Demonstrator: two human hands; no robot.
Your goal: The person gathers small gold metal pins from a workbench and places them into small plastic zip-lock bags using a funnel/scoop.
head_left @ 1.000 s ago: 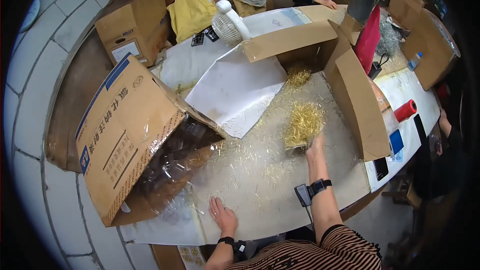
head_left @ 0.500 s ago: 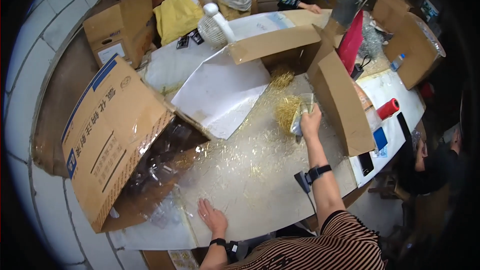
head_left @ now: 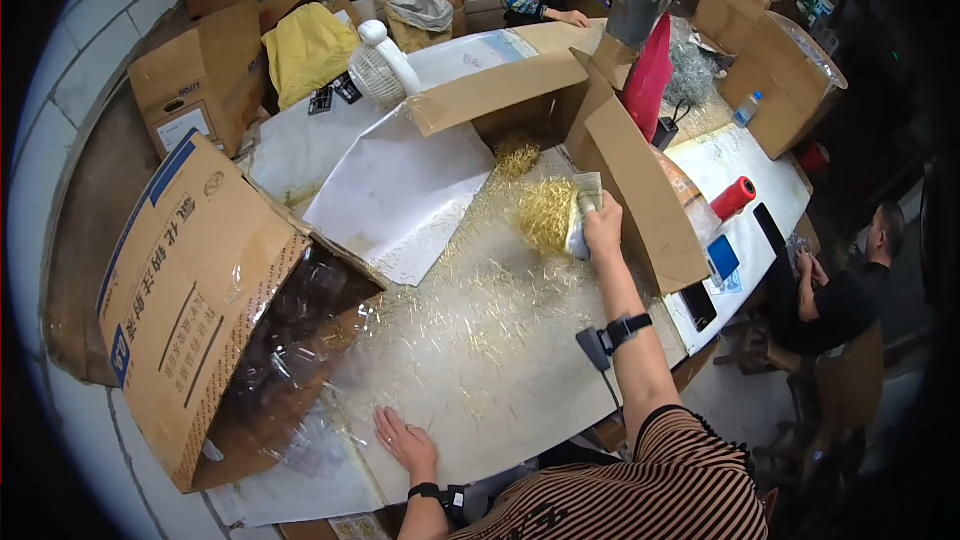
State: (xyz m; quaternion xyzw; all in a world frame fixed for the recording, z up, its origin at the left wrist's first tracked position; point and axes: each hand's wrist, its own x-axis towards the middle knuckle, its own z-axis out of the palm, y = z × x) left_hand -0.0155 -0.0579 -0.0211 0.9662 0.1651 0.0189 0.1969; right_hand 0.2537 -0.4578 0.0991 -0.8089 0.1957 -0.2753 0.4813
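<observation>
My right hand (head_left: 602, 227) reaches far out over the table and grips a clear plastic bag (head_left: 583, 215) pressed against a heap of thin golden strands (head_left: 545, 212). More golden strands (head_left: 516, 158) lie at the mouth of an open cardboard box (head_left: 610, 155) just beyond. My left hand (head_left: 405, 440) rests flat, fingers spread, on the white table sheet (head_left: 480, 360) near its front edge. Loose golden bits are scattered over the sheet between the two hands.
A large cardboard box (head_left: 190, 290) lies on its side at the left, clear plastic spilling out. A white paper sheet (head_left: 400, 195), a small white fan (head_left: 385, 65), a red roll (head_left: 733, 198) and a phone (head_left: 698, 305) sit around. One person sits at the right, another at the back.
My right hand moved farther out and right along the strand heap, now holding the bag against it. My left hand stayed flat near the front edge.
</observation>
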